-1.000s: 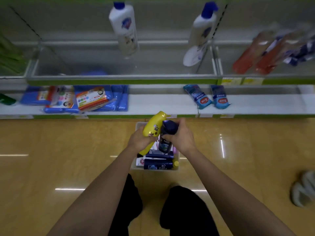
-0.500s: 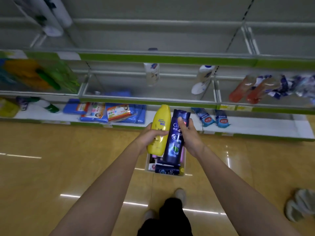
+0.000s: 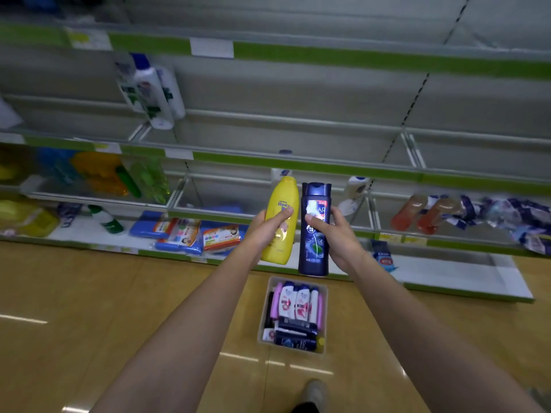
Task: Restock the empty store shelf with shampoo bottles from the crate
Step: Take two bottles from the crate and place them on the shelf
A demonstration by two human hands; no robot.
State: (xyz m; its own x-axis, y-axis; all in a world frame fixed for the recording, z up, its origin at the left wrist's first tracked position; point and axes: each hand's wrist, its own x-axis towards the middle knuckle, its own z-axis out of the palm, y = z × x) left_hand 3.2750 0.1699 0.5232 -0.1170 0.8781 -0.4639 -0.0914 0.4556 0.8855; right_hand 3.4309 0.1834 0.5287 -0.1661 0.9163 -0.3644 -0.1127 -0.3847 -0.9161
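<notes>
Restocking is looking barely begun: the left hand (image 3: 265, 231) is clamping a yellow bottle (image 3: 281, 222) and the right hand (image 3: 337, 234) a navy bottle (image 3: 314, 231), both upright, held side by side in front of the shelf (image 3: 298, 135), which is lying mostly bare. The crate (image 3: 293, 314) on the floor is holding many more bottles. Blur is smearing the shelf stock, and the crate's lower layers are staying hidden.
</notes>
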